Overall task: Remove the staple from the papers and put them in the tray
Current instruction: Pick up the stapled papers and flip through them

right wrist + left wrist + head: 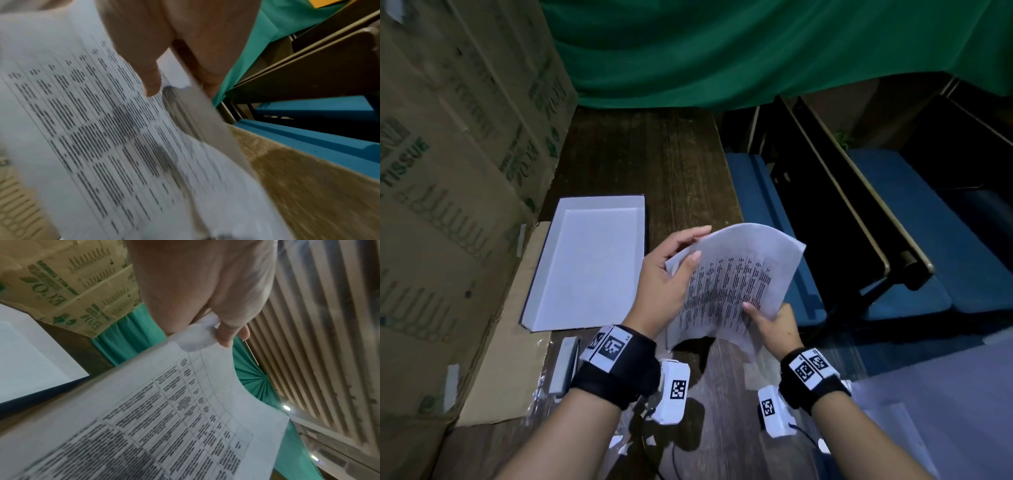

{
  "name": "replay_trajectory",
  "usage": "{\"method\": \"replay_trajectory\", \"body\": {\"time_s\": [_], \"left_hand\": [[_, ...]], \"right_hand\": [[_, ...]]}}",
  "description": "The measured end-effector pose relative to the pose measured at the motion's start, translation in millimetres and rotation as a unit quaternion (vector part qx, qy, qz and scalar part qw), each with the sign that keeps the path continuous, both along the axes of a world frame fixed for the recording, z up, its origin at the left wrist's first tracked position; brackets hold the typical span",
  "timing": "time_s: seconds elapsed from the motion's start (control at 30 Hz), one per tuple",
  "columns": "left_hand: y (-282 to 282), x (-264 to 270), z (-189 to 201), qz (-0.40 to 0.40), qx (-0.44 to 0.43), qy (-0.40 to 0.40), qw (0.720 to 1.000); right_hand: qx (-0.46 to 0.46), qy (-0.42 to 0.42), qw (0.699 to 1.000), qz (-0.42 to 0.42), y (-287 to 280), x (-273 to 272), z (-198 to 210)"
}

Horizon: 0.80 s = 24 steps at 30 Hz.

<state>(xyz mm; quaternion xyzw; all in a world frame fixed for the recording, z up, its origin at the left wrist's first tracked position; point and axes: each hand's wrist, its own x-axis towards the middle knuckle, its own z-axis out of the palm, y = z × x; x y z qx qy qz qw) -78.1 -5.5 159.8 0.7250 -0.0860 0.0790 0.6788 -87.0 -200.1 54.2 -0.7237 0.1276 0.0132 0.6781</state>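
Printed white papers (pixel 736 274) arch in the air above the wooden table (pixel 654 164). My left hand (pixel 671 270) pinches their far left corner, thumb on top; the left wrist view shows the same sheet (pixel 164 418) with its corner under the fingers (pixel 226 335). My right hand (pixel 770 322) pinches the near right edge, its thumb (pixel 152 86) pressing on the text side of the papers (pixel 82 129). An empty white tray (pixel 589 263) lies on the table to the left of the papers. No staple shows in any view.
Tall cardboard boxes (pixel 455 171) wall off the left side. A grey stapler-like tool (pixel 565 363) lies near the tray's near edge. Green cloth (pixel 722 51) hangs behind. Blue seats (pixel 911 233) and dark desks stand right of the table.
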Motion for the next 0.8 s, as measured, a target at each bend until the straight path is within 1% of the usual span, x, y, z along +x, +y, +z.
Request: {"method": "replay_trajectory", "body": {"time_s": [0.1,0.17,0.2,0.27,0.33,0.37,0.43,0.57,0.73,0.8], "left_hand": [[1,1,-1,-0.019,0.025,-0.006,1.0],[1,1,-2,-0.017,0.034,-0.011,0.999],[1,1,-1,-0.017,0.03,-0.007,0.999],[2,2,-2,-0.016,0.021,0.001,1.0],[3,2,-3,-0.016,0.015,0.01,1.0],[3,2,-3,-0.017,0.009,0.012,1.0],[3,1,-3,-0.014,0.0,0.013,1.0],[8,0,-6,0.004,0.008,0.002,1.0],[8,-5,-11,0.018,0.036,-0.001,0.999],[6,-5,-9,0.028,0.033,0.001,0.999]], "right_hand": [[-0.026,-0.026,0.998,0.042,-7,1,31],[-0.012,-0.093,0.994,0.06,-11,4,57],[-0.02,-0.14,0.987,0.075,-12,5,69],[-0.074,-0.234,0.963,0.114,-13,6,94],[-0.119,-0.296,0.938,0.138,-11,7,109],[-0.128,-0.31,0.931,0.143,-10,9,111],[-0.136,-0.325,0.925,0.142,-8,9,108],[-0.095,-0.297,0.946,0.088,-10,9,97],[-0.095,-0.28,0.954,0.055,-6,5,93],[-0.097,-0.275,0.956,0.035,-2,6,95]]}}
